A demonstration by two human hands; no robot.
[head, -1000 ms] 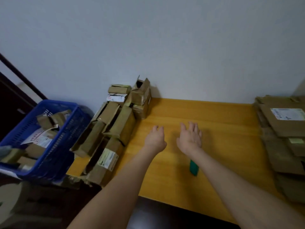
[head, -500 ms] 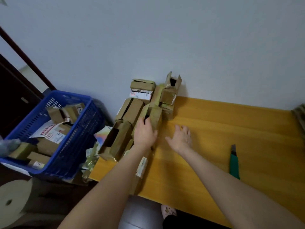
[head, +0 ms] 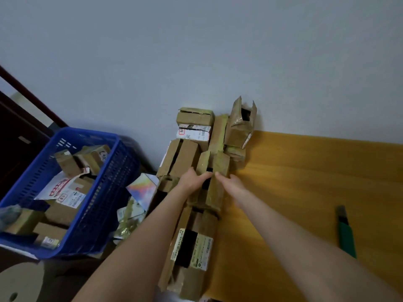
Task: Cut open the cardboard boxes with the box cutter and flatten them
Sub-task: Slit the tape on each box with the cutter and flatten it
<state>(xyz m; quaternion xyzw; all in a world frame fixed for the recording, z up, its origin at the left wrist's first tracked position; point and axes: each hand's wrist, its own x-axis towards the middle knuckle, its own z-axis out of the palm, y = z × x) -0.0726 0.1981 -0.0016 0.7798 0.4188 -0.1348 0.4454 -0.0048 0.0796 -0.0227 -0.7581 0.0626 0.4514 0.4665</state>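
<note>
Head view: left hand (head: 194,181) and right hand (head: 231,184) on cardboard box (head: 214,192)

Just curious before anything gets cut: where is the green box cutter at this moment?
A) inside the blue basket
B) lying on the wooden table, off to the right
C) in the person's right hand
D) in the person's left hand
B: the green box cutter lies on the wooden table, clear of the left hand and right hand, both at a cardboard box.
</note>
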